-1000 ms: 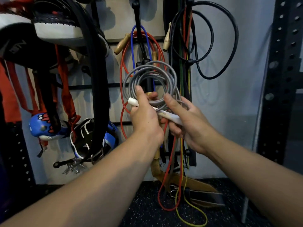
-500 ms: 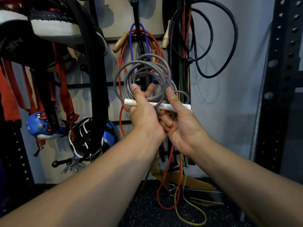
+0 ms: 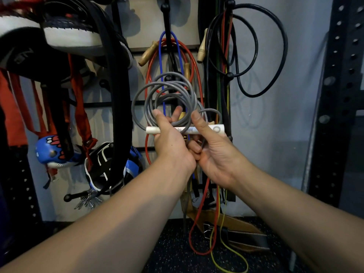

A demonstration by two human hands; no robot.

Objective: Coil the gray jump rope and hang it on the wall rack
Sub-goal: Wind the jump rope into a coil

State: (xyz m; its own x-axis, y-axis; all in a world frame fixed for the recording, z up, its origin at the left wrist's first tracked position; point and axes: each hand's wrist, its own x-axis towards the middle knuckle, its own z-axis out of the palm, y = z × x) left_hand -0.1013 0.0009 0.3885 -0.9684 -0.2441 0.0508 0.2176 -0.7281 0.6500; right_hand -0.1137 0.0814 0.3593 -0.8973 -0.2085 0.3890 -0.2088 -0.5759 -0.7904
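Nearest the camera, two bare forearms rise from the 7 and 5 o'clock corners and meet at frame centre. The left hand (image 3: 171,141) is closed around the near end of a white handle (image 3: 185,130), thumb on top, one finger extended upward through the coil. The right hand (image 3: 211,148) is closed on the same handle farther toward 3 o'clock, thumb pressed across it, lower fingers curled around loose cord beneath.

The gray jump rope (image 3: 167,95) is held in the air in front of the rack, not yet hung. Its coils stand above the handle toward 12 o'clock as several uneven, overlapping loops; one small loop strays toward 3 o'clock.

Handling judgement: the cord appears light, smooth and springy. The loops will tend to spread or unwind if the pinch at the handle is relaxed. Grip where all strands cross the handle, so one hand controls the whole bundle. The rigid handle gives the secure purchase; the cord alone is likely slippery.

Behind the coil, the wall rack (image 3: 167,20) carries a black peg (image 3: 167,78) visible within the top loops, at 12 o'clock from the hands. A red rope (image 3: 199,79) and a blue rope (image 3: 161,66) already hang there. A black cable (image 3: 283,46) hangs at 2 o'clock. Crowding may snag the loops.
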